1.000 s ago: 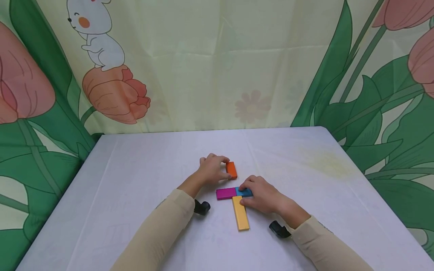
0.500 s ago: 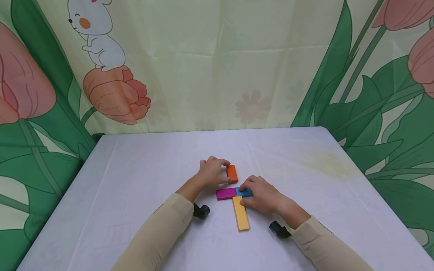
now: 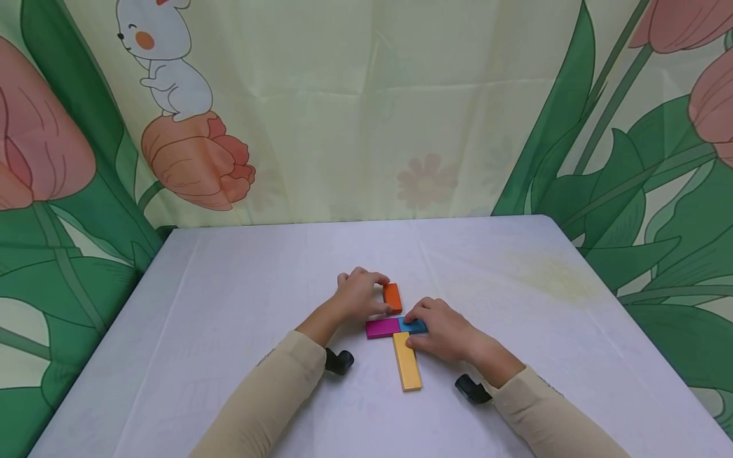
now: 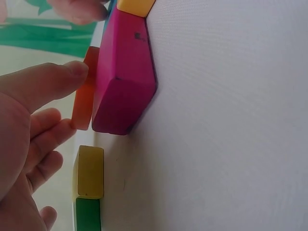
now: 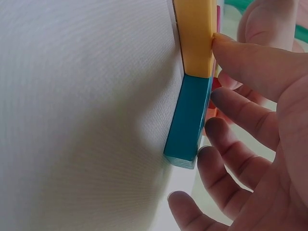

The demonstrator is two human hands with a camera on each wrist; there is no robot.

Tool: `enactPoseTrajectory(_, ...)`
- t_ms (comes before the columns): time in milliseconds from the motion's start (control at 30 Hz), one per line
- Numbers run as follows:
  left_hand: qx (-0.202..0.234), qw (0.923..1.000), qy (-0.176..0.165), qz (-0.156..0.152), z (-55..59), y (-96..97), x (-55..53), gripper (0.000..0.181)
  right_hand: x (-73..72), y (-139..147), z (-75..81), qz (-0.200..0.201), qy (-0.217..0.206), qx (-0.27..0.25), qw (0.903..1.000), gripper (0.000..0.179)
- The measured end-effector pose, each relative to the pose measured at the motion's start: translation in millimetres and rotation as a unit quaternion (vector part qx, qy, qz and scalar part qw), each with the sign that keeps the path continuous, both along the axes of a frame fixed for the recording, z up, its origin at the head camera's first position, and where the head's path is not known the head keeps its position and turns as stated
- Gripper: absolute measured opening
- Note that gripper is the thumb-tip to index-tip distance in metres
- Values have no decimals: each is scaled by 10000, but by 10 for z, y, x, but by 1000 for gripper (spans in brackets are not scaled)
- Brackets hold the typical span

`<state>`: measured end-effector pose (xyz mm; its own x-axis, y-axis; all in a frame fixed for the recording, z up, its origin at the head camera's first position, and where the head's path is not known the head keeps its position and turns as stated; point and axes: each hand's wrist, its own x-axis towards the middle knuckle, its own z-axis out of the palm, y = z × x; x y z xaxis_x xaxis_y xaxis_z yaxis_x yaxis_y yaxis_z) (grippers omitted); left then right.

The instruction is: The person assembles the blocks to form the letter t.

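Left hand is pinching one orange block, right hand's fingers are just loosely touching one blue block, one yellow block.

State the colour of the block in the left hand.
Orange; that block shows best in the head view.

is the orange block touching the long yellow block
Apart: the head view shows the orange block beyond the magenta block and blue block, the long yellow block on their near side.

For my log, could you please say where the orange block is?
In the head view, the orange block is below and slightly right of centre, pinched by the left hand, beyond the magenta block.
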<state>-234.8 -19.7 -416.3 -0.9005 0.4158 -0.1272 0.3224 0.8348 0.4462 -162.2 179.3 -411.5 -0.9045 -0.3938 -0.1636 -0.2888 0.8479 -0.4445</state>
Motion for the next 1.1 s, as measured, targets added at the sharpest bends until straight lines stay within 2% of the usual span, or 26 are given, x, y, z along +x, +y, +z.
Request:
enactPoseTrajectory(633, 2, 9998, -13, -215, -16, 10, 47, 51, 15, 15, 0, 59, 2, -48, 10000, 32)
enactPoseTrajectory(1100, -84, 9997, -194, -144, -9, 17, 49, 53, 18, -2, 15, -29, 0, -18, 10000, 35)
